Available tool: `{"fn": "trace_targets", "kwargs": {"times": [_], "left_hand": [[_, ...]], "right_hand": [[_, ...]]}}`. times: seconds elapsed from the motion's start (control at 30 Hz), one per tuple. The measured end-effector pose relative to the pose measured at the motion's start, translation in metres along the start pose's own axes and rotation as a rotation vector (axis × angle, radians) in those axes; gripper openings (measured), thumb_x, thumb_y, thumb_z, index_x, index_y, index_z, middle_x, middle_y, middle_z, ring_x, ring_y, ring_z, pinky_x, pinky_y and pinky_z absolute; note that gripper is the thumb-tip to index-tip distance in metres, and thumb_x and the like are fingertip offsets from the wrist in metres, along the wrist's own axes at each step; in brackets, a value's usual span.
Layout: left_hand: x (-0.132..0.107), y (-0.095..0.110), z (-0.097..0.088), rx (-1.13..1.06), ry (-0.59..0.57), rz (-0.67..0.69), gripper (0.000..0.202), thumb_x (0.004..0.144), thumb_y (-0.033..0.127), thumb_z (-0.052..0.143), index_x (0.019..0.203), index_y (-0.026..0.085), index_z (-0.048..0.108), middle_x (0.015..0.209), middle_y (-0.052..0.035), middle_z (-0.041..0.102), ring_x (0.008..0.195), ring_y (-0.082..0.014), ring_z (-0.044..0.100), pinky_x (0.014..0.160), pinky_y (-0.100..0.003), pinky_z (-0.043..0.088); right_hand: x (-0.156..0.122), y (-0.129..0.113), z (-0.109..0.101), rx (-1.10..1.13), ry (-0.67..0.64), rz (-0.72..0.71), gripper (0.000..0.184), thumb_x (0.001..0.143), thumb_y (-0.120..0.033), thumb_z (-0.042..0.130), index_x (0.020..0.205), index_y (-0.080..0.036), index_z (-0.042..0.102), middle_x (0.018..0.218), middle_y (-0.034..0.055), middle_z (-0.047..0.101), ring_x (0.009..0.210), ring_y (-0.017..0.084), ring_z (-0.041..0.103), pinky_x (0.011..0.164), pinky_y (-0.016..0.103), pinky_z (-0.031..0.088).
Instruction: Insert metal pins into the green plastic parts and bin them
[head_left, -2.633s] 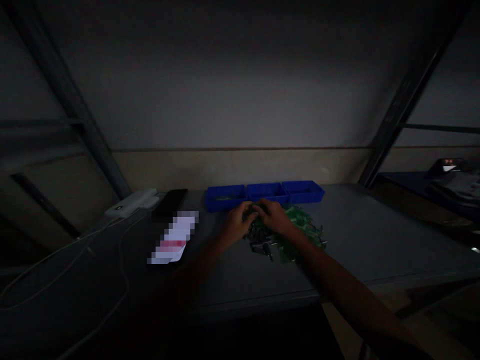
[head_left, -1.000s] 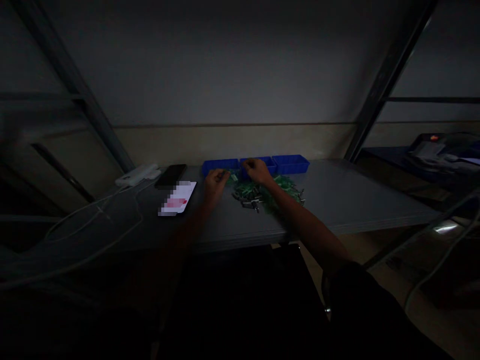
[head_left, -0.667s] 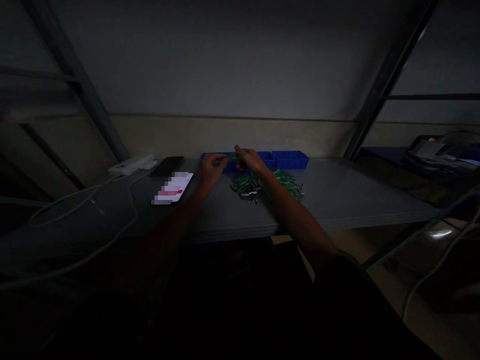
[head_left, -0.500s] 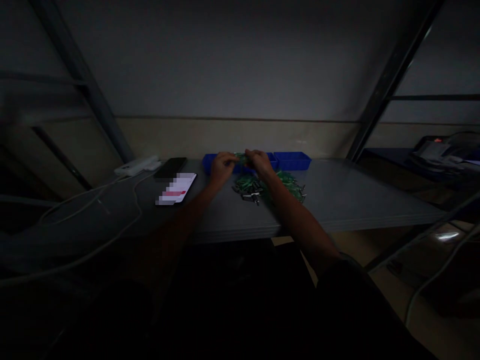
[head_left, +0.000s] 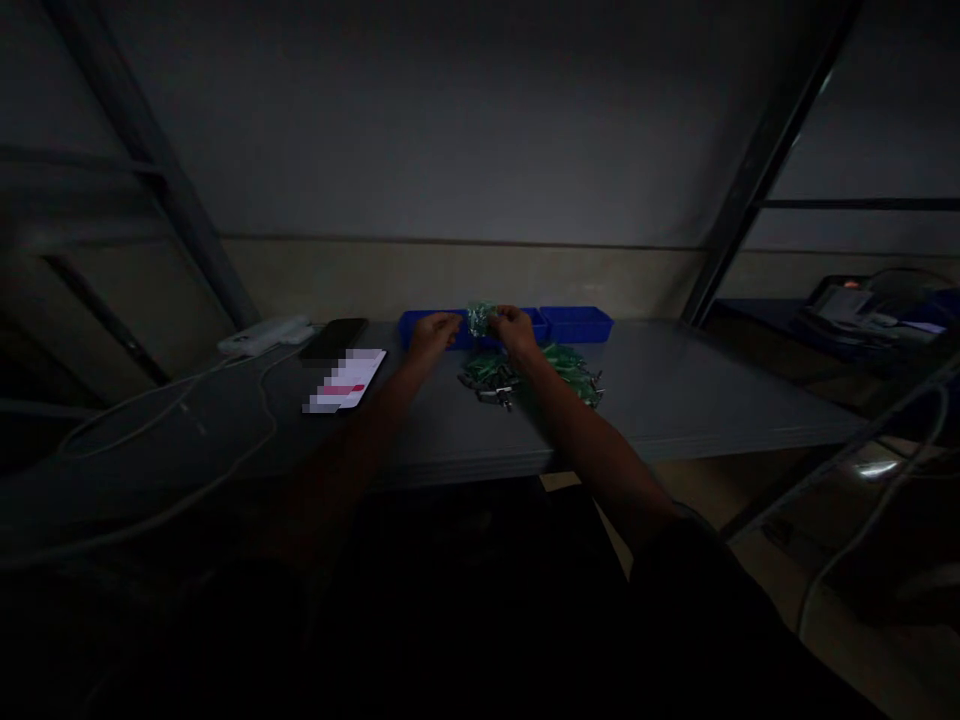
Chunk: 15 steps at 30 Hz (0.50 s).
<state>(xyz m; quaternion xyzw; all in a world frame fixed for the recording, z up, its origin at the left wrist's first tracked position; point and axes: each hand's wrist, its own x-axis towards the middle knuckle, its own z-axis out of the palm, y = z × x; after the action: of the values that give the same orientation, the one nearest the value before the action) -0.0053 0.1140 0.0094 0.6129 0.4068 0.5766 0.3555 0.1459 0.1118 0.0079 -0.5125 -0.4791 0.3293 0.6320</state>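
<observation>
In the head view, my right hand [head_left: 516, 328] pinches the right edge of a small crinkled, see-through greenish plastic bag [head_left: 481, 317]. To the left of the bag, my left hand [head_left: 433, 338] has its fingertips pressed together, a short gap away from it. Whether anything small is between those fingertips is too dark to tell. Below the hands lies a pile of green plastic packets [head_left: 574, 372], partly covered by my right forearm. Dark and silvery metal-looking pieces [head_left: 495, 393] stick out at its front left.
Blue plastic bins [head_left: 576, 325] stand in a row behind the hands, against the wall. On the left of the grey table [head_left: 675, 400] are a lit phone [head_left: 349, 382], a dark flat device [head_left: 335, 338] and a white power strip [head_left: 266, 335] with cables. Metal posts frame both sides.
My hands have drawn apart; the left one has moved away from the plastic bag. The bag now shows more fully, held up in my right hand. The view has shifted slightly.
</observation>
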Motion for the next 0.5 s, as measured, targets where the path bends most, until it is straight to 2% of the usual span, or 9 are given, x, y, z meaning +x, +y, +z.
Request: {"fn": "trace_targets", "kwargs": {"times": [0.13, 0.33, 0.5], "left_hand": [[-0.009, -0.004, -0.011, 0.138, 0.024, 0.062, 0.019, 0.081, 0.033, 0.055, 0.076, 0.016, 0.064, 0.065, -0.0017, 0.061, 0.055, -0.0124, 0.053, 0.054, -0.024, 0.041], [-0.015, -0.012, 0.002, 0.302, -0.115, 0.205, 0.016, 0.079, 0.035, 0.060, 0.076, 0.019, 0.060, 0.063, -0.0004, 0.059, 0.060, -0.0150, 0.054, 0.059, -0.026, 0.039], [-0.016, -0.012, 0.004, 0.348, -0.123, 0.242, 0.020, 0.077, 0.035, 0.062, 0.065, 0.021, 0.054, 0.057, 0.0003, 0.055, 0.055, -0.0150, 0.051, 0.057, -0.027, 0.036]], "right_hand": [[-0.003, 0.002, -0.003, -0.060, 0.004, -0.014, 0.018, 0.072, -0.014, 0.053, 0.090, -0.013, 0.058, 0.066, -0.0044, 0.053, 0.059, 0.009, 0.051, 0.061, 0.022, 0.045], [-0.007, 0.004, 0.000, -0.146, -0.084, -0.116, 0.014, 0.073, -0.018, 0.055, 0.087, -0.015, 0.057, 0.067, -0.0042, 0.052, 0.061, 0.009, 0.049, 0.064, 0.022, 0.044], [-0.011, 0.002, 0.002, -0.187, -0.161, -0.190, 0.020, 0.076, -0.027, 0.055, 0.090, -0.014, 0.059, 0.068, -0.0021, 0.056, 0.065, 0.012, 0.051, 0.065, 0.023, 0.044]]}}
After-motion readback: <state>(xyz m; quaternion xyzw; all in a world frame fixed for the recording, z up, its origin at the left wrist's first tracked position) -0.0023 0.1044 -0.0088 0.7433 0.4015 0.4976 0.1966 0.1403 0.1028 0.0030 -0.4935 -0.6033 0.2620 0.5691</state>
